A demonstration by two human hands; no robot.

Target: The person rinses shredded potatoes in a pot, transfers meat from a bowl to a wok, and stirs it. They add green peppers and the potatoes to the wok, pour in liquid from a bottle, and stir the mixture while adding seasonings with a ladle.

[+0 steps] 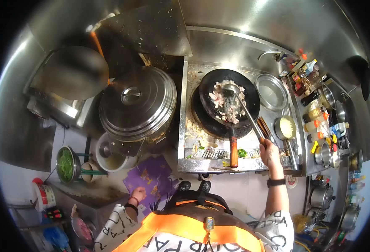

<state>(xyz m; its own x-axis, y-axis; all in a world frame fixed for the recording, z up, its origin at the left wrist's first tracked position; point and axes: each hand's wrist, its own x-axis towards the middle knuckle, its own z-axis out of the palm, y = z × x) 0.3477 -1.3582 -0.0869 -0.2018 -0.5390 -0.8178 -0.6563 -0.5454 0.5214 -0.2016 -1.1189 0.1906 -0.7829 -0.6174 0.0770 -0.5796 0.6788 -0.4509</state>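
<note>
A: Largest item?
B: Steel stove [201,164], centre-right. Lidded stockpot [151,96] stands left of it.
A: Next?
B: Black wok [212,80] on the stove, handle toward the near side.
A: Ladle [247,112]?
B: Bowl in the wok, shaft slanting near and right. Right hand [270,154]: fingers wrapped round it. Left hand [138,193]: near left, fingers curled; cannot tell whether they hold anything.
A: Smallest?
B: Pale meat slices [216,97], in the wok around the bowl.

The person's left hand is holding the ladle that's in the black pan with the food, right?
Not quite: the head view shows the right hand holding the ladle that's in the black pan with the food. The left hand is away from it.
</note>
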